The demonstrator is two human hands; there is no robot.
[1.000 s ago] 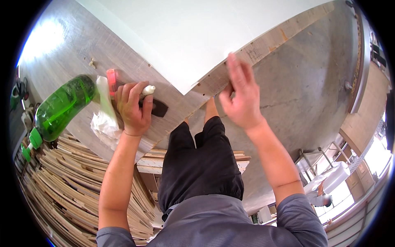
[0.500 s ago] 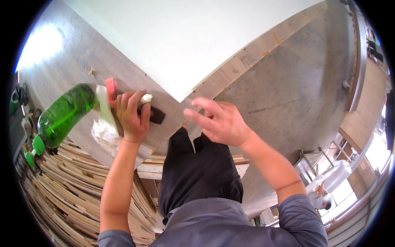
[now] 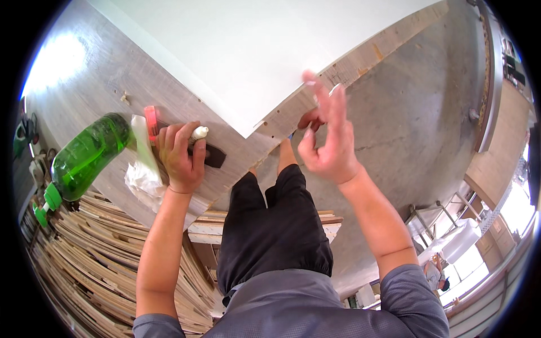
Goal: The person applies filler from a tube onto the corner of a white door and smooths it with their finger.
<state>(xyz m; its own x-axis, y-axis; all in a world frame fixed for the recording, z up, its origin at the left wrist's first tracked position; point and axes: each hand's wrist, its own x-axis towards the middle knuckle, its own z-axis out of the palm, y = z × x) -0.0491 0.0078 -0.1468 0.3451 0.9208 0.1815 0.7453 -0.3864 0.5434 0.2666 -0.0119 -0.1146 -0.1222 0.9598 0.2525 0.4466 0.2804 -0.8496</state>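
Note:
My left hand [image 3: 181, 156] rests on the wood-grain work surface, its fingers curled around a small thing with a white rounded tip [image 3: 200, 133]; the rest of it is covered by the hand. Beside and partly beneath that hand lies a flat dark piece [image 3: 214, 156]. A red plastic tool [image 3: 151, 120] shows just beyond the knuckles. My right hand [image 3: 332, 138] is raised past the surface's right edge, fingers spread, slightly blurred, with nothing seen in it. Ahead, the pointed corner of a large white sheet [image 3: 248, 84] lies on the surface.
Left of my left hand lie a green spray bottle [image 3: 90, 155] and crumpled white tissue [image 3: 143, 180]. Stacked wooden strips [image 3: 112, 265] fill the lower left. Grey concrete floor [image 3: 406, 112] spreads to the right. Another person [image 3: 433, 275] stands far off at lower right, near a metal-framed cart [image 3: 431, 225].
My right hand has moved forward and right, away from the white sheet's corner, its fingers now more stretched. The left hand stays in place.

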